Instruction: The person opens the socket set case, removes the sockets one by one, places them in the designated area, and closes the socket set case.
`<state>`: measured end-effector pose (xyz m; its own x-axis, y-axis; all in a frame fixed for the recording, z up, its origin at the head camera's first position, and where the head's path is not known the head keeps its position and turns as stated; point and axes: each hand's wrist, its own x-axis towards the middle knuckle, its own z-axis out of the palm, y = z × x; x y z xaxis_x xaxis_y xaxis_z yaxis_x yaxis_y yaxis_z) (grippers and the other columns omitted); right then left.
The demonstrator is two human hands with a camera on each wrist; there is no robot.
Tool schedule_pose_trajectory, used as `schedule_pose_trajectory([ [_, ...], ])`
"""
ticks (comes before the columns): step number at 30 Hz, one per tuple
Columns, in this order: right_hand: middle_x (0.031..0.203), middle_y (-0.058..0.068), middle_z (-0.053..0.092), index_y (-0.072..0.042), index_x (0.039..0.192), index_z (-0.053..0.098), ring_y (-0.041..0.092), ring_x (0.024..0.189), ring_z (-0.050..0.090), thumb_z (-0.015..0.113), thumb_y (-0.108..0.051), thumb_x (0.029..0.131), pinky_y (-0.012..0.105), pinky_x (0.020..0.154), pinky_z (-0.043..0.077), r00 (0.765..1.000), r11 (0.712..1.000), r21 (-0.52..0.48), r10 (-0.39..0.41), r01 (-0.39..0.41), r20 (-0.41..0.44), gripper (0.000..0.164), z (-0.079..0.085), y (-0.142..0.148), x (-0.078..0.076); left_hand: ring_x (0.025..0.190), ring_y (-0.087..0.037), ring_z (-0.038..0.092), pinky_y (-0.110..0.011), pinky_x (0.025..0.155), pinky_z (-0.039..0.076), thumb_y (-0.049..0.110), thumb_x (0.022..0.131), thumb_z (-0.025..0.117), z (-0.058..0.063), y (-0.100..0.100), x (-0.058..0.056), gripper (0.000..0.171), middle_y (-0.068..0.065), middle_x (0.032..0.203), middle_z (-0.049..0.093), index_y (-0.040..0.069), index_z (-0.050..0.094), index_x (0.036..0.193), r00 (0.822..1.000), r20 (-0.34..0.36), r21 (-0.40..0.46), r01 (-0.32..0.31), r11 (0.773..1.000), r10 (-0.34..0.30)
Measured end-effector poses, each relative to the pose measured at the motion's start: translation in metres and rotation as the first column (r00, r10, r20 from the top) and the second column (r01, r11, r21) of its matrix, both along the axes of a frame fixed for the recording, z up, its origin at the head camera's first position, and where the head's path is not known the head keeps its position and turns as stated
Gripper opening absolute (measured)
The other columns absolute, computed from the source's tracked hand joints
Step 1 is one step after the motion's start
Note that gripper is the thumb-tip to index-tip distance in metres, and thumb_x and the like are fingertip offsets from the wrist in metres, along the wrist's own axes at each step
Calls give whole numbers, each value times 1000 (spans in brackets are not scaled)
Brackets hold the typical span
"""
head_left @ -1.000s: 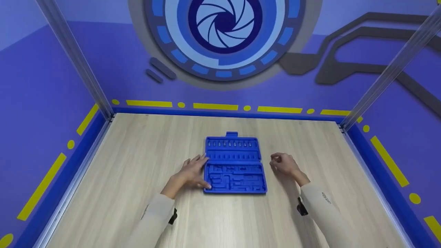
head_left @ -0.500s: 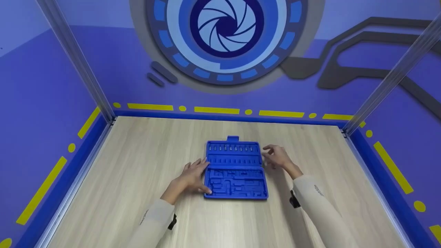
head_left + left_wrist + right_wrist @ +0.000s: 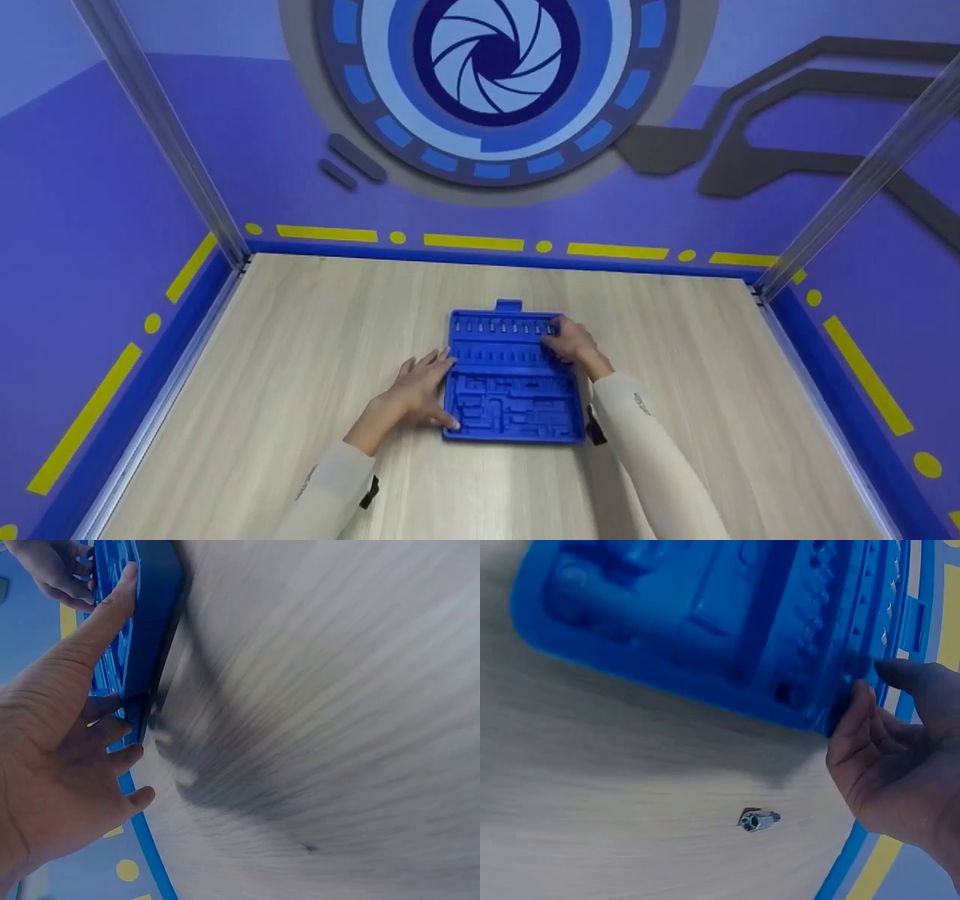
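A blue plastic tool case point(image 3: 517, 405) lies open flat, its lid point(image 3: 495, 345) toward the back. Small metal bits point(image 3: 503, 328) stand in a row near the lid's far edge. My left hand point(image 3: 420, 386) rests against the case's left side, thumb on the rim and fingers spread; the left wrist view shows this hand point(image 3: 75, 735) too. Over the lid's right end, my right hand point(image 3: 576, 341) has its thumb and curled forefinger close together at the slots. In the right wrist view, whether those fingertips of the right hand point(image 3: 900, 742) hold anything is hidden.
A small silver socket-like piece point(image 3: 757, 820) with a hollow end lies on the wooden table point(image 3: 322, 337), beside the case's right side. A latch tab point(image 3: 509, 305) sticks out from the lid. Blue printed walls point(image 3: 420, 202) and metal posts point(image 3: 165, 142) enclose the table.
My right hand has moved left, from beside the case to over the lid's right end. The left hand stays at the case's left side. The head view has shifted slightly.
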<state>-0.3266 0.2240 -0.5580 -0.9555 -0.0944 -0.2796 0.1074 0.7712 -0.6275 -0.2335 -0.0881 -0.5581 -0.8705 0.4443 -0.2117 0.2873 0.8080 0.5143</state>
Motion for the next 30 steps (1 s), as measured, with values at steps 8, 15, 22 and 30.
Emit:
schedule_pose_trajectory([
  [8,137,26,61,-2,150,47,26,97,67,60,-22,102,39,84,62,998,998,57,-16,13,54,54,2,-4,-3,159,-39,16,-63,128,8,43,64,96,0,0,0,123,-19,170,21,3,30,160,1000,9,4,-6,1000,6],
  [15,112,27,65,-5,140,45,25,77,60,54,-15,103,30,62,46,1000,997,82,-8,10,-30,39,7,-6,-1,158,-39,17,-63,128,9,43,64,96,1,0,-1,122,-19,170,21,4,31,160,1000,6,5,-13,1000,13],
  [22,105,23,62,-9,127,47,27,77,58,51,-16,106,33,61,49,998,1000,-6,-7,7,-68,22,-1,-1,-1,158,-39,17,-63,128,9,44,65,95,0,-1,2,121,-18,170,21,4,31,160,1000,8,15,-12,1000,12],
  [30,107,19,67,-11,110,56,33,91,60,50,-22,108,51,85,51,996,994,105,48,-41,-69,12,-1,-4,0,159,-38,16,-62,129,8,44,65,95,1,1,2,121,-16,171,20,6,30,160,1000,14,6,-18,1000,18],
])
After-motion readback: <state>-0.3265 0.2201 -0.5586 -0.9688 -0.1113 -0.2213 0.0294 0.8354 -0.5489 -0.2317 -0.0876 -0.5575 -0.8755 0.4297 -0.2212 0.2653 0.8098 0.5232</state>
